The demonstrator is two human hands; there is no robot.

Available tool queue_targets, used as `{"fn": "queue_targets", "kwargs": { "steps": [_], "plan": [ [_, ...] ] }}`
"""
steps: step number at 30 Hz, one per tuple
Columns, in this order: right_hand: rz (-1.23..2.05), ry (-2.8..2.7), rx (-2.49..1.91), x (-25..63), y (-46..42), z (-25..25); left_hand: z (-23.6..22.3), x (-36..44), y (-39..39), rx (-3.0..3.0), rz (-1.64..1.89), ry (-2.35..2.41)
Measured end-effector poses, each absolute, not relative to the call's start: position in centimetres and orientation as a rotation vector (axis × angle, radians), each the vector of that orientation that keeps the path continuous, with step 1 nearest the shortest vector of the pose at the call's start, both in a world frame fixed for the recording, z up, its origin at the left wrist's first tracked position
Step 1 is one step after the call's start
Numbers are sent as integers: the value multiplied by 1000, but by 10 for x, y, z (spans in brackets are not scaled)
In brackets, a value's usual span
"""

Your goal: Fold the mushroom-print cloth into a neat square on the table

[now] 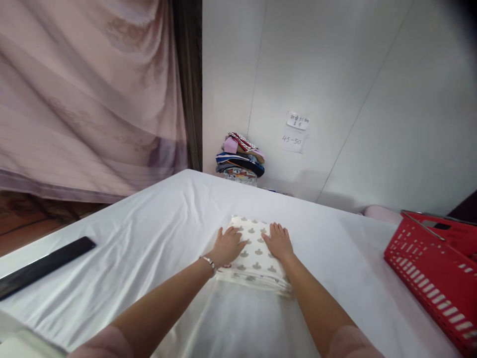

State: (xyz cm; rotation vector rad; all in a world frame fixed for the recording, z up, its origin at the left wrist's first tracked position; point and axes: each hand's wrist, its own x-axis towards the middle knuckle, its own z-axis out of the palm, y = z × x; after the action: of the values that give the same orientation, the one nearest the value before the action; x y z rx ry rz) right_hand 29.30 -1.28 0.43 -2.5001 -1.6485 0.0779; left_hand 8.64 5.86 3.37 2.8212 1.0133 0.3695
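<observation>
A folded white cloth (257,256) with a grey printed pattern lies in layers on the white-covered table. My left hand (227,246) rests on its left side, fingers spread and palm down; a bracelet circles that wrist. On the cloth's right edge lies my right hand (278,241), flat with its fingers stretched out. Both hands touch the top layer, and neither grips it. The cloth's layered front edge faces me.
A red plastic basket (428,268) stands on the right. At the left lies a long black flat object (44,266). Stacked folded fabrics (241,159) sit past the table's far edge by the wall, below handwritten paper notes (292,141). A pink curtain (93,99) hangs at left.
</observation>
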Motion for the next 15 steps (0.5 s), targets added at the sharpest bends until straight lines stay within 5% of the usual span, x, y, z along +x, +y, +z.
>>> {"fn": "queue_targets", "kwargs": {
  "steps": [3, 15],
  "plan": [
    [26, -1642, -2493, 291, -12, 4, 38, 116, 75, 2904, 553, 962],
    [71, -1662, -2447, 277, 8, 33, 0, 131, 99, 2799, 356, 1088]
  ]
}}
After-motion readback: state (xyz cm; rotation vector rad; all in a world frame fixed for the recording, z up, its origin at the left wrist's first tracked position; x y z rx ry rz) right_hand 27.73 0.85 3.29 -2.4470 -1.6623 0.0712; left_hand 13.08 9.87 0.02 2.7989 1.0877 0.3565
